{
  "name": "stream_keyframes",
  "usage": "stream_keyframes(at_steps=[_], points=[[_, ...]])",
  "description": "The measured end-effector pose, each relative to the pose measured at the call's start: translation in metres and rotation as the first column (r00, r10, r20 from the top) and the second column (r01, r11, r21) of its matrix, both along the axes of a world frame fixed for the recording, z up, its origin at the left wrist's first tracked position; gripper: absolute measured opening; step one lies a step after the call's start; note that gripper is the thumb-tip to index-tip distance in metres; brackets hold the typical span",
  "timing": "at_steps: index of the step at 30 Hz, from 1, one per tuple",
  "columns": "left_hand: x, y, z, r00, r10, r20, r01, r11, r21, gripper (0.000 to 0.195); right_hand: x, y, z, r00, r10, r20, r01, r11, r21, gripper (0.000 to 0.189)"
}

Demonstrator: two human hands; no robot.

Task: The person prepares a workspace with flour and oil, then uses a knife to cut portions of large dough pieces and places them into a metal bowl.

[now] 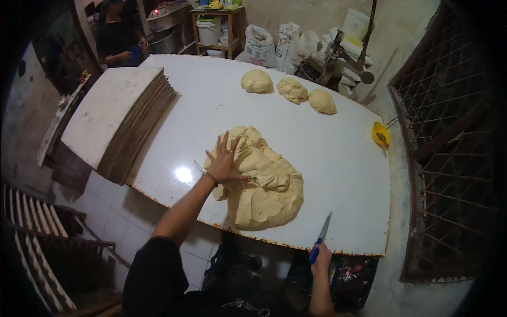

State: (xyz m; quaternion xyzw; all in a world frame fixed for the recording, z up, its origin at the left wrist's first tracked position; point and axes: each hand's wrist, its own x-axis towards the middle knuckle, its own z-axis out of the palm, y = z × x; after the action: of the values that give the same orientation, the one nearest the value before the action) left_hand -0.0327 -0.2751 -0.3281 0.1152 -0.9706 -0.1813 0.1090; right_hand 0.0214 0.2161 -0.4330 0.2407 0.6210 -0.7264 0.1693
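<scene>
A large mass of pale yellow dough (273, 178) lies on the white tabletop (348, 166), close to its front edge. My left hand (225, 164) rests on the dough's left side with fingers spread, and it grips no tool. In my right hand (321, 255) is a knife (324, 230) with a blue handle; its blade points away from me over the table, to the right of the dough and apart from it. Toward the far edge sit three smaller dough lumps (256, 81), two of them close together.
A tall stack of boards (115, 115) stands on the table's left. A yellow bowl (380, 134) sits at the right edge by a window grille (455, 158). Behind the table are sacks (259, 47) and a wooden stand (233, 27). Another person (119, 39) stands at the far left.
</scene>
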Motion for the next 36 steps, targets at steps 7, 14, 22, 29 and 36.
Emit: stream_keyframes(at_steps=[7, 14, 22, 29, 36], points=[[-0.078, -0.006, -0.023, 0.961, -0.163, 0.224, 0.158, 0.987, 0.037, 0.090, 0.088, -0.016, 0.112, 0.968, 0.068, 0.240, 0.018, 0.941, -0.339, 0.034], [0.017, -0.046, -0.022, 0.925, -0.255, -0.281, 0.331, 0.904, 0.271, 0.048, 0.081, -0.212, 0.132, 0.902, 0.409, -0.140, -0.396, 0.912, 0.110, 0.034], [0.100, -0.114, -0.022, 0.937, -0.175, -0.304, 0.333, 0.715, 0.614, 0.032, 0.011, -0.390, 0.098, 0.634, 0.763, -0.127, -0.392, 0.459, 0.797, 0.038], [0.131, -0.180, -0.051, 0.978, 0.156, -0.140, 0.091, 0.287, 0.954, 0.020, 0.053, -0.418, 0.081, 0.572, 0.819, 0.046, -0.511, 0.312, 0.801, 0.043], [0.177, -0.226, -0.067, 0.911, 0.412, -0.002, -0.074, 0.170, 0.983, 0.022, 0.023, -0.508, 0.068, 0.540, 0.818, 0.200, -0.588, 0.197, 0.785, 0.036]])
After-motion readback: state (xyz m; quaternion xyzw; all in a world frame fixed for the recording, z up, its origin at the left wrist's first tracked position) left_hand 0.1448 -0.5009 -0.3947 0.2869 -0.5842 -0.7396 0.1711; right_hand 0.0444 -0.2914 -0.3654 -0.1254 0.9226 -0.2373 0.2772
